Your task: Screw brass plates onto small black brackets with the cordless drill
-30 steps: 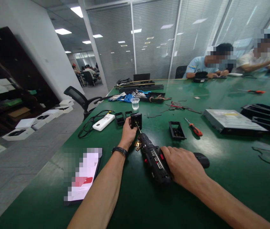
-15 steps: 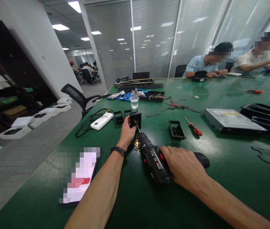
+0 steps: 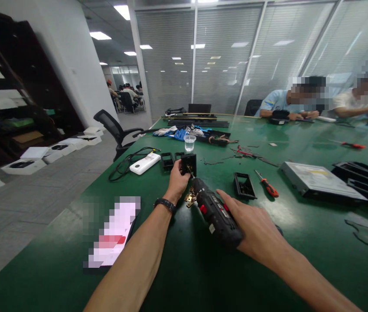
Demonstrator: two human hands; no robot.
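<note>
Nearest: phone [image 3: 115, 234] flat on green table [image 3: 203, 281], L of my L forearm, screen lit. R hand [image 3: 257, 221] closed round handle of blk cordless drill [image 3: 214, 212], one finger out along the body; most of handle hidden by my hand. Drill nose pts fwd + L.

Loose brass-colored pcs [image 3: 190, 198] on table, between L wrist & drill. L hand [image 3: 177, 181] closed, thumb + fingers pinching L side of small blk housing [image 3: 189, 162], wristband [image 3: 165, 203] on that wrist. Housing upright just past drill nose, brass-colored bits inside. Drill bit meets lower part of housing in view; can't tell if tip's seated, or if housing rests on table.

R of drill, apart: open blk box [image 3: 248, 196] w/ dark pcs inside, red/blk screwdriver [image 3: 271, 190] near it, silver metal case [image 3: 323, 180] further R, blk plastic brackets [image 3: 362, 172] behind case.

Beyond L hand: white pwr bank [image 3: 145, 164], then blk frame [image 3: 167, 161] just L of housing, clear cup [image 3: 189, 143] behind. Further: blue/white gloves [image 3: 179, 134], then blk bars [image 3: 197, 123]. Far R: person in lt-blue top [image 3: 276, 102], another in white top [image 3: 349, 102], both at table.
</note>
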